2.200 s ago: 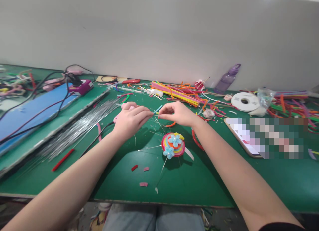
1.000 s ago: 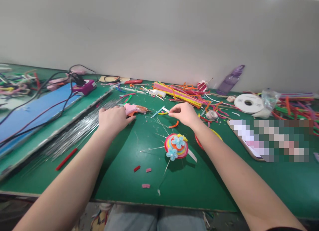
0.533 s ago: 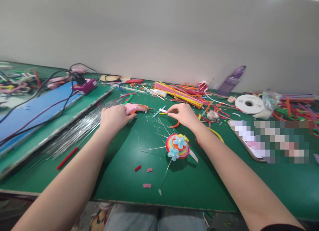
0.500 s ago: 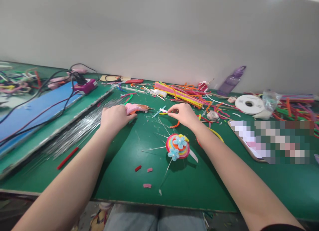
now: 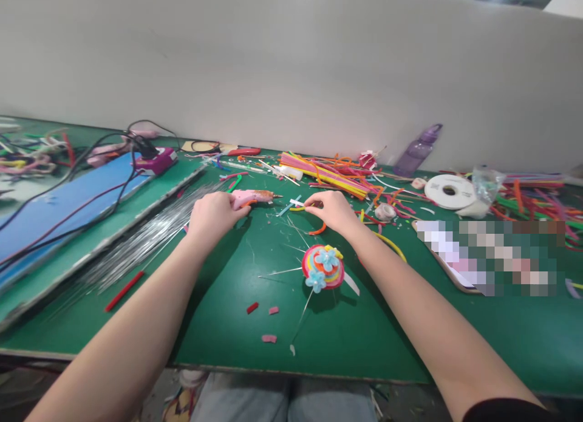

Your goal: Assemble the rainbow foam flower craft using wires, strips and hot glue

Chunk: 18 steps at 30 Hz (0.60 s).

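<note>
My left hand (image 5: 215,214) is wrapped round the handle of a pink glue gun (image 5: 252,196), its nozzle pointing right. Just past the nozzle, my right hand (image 5: 331,207) is closed in a pinch on a short white strip (image 5: 297,203). A yellow fuzzy stem piece (image 5: 296,209) lies right along the strip; whether the fingers grip it too, I cannot tell. Nearer to me, a round coiled decoration (image 5: 322,267) in pink, yellow and orange carries blue flowers with pearly centres. Thin clear stems stick out from it over the green table.
Bundled pipe cleaners (image 5: 325,174) lie at the back, near a purple bottle (image 5: 418,150) and a white spool (image 5: 449,191). Thin clear rods (image 5: 146,237) and a purple power socket (image 5: 155,161) with black cables are on the left. A phone-like slab (image 5: 444,258) lies right.
The view has shifted slightly. My right hand has stayed near the nozzle, with the white strip turned a little; the left hand keeps its hold on the glue gun.
</note>
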{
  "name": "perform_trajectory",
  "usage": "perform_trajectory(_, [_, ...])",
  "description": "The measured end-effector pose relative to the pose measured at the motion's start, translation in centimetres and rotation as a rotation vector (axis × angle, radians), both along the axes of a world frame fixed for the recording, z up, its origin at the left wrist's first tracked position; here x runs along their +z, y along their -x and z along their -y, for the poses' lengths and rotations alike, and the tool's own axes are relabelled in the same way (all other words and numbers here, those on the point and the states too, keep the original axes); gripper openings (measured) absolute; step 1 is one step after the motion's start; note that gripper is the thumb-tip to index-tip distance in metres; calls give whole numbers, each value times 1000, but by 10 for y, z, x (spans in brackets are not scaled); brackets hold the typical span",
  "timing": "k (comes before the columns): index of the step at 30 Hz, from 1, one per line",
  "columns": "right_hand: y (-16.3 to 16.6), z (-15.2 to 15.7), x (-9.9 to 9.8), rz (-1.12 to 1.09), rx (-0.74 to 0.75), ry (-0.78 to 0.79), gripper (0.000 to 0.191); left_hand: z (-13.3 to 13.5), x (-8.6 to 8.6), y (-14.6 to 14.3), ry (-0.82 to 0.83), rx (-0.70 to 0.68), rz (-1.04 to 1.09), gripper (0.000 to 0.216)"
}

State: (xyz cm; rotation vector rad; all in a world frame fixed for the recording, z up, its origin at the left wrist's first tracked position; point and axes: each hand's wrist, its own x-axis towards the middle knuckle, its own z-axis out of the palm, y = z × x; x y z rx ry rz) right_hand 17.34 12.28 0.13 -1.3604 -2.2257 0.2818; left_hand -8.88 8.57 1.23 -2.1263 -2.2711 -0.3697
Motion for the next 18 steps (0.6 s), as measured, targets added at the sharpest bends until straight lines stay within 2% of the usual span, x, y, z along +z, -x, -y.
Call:
perform_trajectory(8, [13,-20,12,-17,12,-15,10,-1,0,3,5,1,17,38])
perform_trajectory(18, [12,-16,8,92,30,-64,13,-4,-2,5,33,10,8,36])
